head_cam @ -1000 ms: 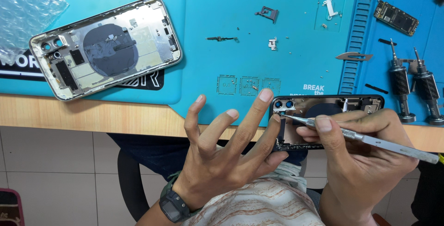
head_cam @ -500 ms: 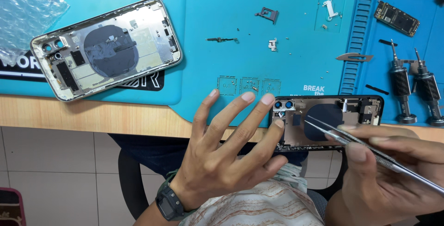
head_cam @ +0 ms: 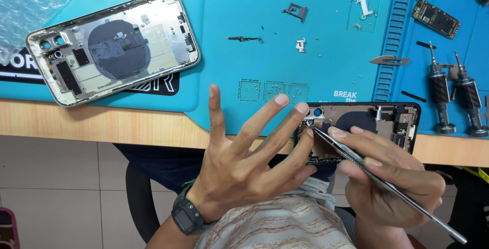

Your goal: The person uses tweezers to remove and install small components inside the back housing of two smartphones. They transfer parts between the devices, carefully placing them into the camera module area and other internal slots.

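- Far left on the teal silicone work mat [head_cam: 244, 14] lies a silver-framed phone housing with a round dark coil [head_cam: 113, 46], tilted and well apart from both my hands; a crumpled sheet of clear bubble wrap [head_cam: 28, 2] sits in the corner above it.
- My left hand [head_cam: 244, 162] is spread wide, fingers splayed and closed on nothing; only the fingertips [head_cam: 301, 108] rest against the left end of the black-framed open phone body [head_cam: 377, 124].
- That phone body lies at the near edge of the desk, long axis running left to right, its camera end toward my left hand.
- My right hand [head_cam: 389, 177] pinches a slim knurled metal tool [head_cam: 382, 180] like a pen; its tip touches the phone's camera corner, coming in from the lower right (shaft slanting down-right).
- Farther right stand two black-handled screwdrivers [head_cam: 453, 96], with a small green circuit board [head_cam: 435, 18] above.
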